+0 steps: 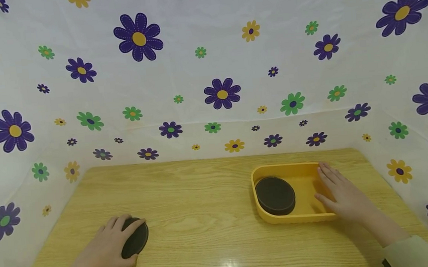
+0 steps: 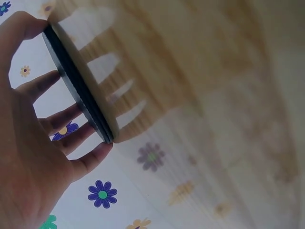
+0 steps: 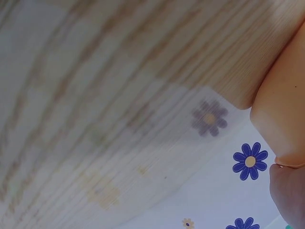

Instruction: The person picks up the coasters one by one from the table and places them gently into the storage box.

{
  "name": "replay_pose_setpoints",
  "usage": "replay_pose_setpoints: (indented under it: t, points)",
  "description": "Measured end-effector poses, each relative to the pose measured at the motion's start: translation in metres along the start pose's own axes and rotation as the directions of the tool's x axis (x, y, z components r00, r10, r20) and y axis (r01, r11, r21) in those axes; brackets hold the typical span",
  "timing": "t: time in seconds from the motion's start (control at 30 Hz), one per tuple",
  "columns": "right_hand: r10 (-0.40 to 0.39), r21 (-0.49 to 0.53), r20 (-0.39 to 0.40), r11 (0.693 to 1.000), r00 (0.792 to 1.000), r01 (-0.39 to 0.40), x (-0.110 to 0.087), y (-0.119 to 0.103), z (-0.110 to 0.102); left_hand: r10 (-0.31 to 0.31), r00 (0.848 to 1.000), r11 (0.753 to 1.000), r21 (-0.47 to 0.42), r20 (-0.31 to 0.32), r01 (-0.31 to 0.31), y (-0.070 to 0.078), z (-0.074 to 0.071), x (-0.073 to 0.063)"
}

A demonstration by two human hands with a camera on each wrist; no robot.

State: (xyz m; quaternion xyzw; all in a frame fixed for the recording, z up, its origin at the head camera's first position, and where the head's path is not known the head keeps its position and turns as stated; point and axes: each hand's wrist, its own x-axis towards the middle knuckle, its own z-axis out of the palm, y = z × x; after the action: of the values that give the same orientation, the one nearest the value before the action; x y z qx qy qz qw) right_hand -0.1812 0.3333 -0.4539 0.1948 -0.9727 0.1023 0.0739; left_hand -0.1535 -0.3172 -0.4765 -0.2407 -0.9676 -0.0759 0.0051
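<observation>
My left hand (image 1: 107, 250) holds a flat black round disc (image 1: 136, 237) at the left of the wooden table. Seen edge-on in the left wrist view, the disc (image 2: 78, 88) is thin, with thumb and fingertips spread around its rim. On the right, my right hand (image 1: 343, 196) lies over the right end of a yellow rectangular tray (image 1: 295, 218), fingers fairly straight at its far corner and thumb over the inside. Another black round disc (image 1: 275, 195) lies in the tray's left end. The right wrist view shows only the tray's side (image 3: 281, 109) and part of the hand (image 3: 289, 195).
The wood-grain table (image 1: 199, 221) is glossy and reflects light. A white flower-printed cloth (image 1: 177, 77) encloses it at the back and both sides. A stretch of tabletop lies between the left hand and the tray.
</observation>
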Motion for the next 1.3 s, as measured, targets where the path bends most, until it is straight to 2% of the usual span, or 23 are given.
replay_pose_setpoints:
  t: [0.27,0.53,0.8,1.0,1.3]
  points:
    - [-0.004,-0.007,-0.01,1.0,1.0,0.004,-0.001,0.0,-0.001,0.016,1.0,1.0,0.002,-0.003,-0.016,0.002,0.0,0.006]
    - [0.005,0.0,0.004,1.0,1.0,-0.005,0.001,-0.001,-0.003,0.04,0.999,0.997,0.066,-0.017,-0.039,0.007,0.002,0.018]
    - [0.005,-0.003,0.014,1.0,1.0,-0.005,0.001,0.0,-0.003,0.079,0.997,0.995,0.068,-0.025,-0.077,0.017,0.001,0.038]
    - [0.022,0.005,0.03,1.0,0.999,-0.022,0.001,0.0,-0.002,0.123,0.992,0.99,0.075,-0.025,-0.121,0.025,0.006,0.055]
    - [0.001,-0.017,0.001,1.0,1.0,-0.001,0.0,0.001,0.001,0.192,0.981,0.98,0.063,-0.021,-0.191,0.047,0.006,0.082]
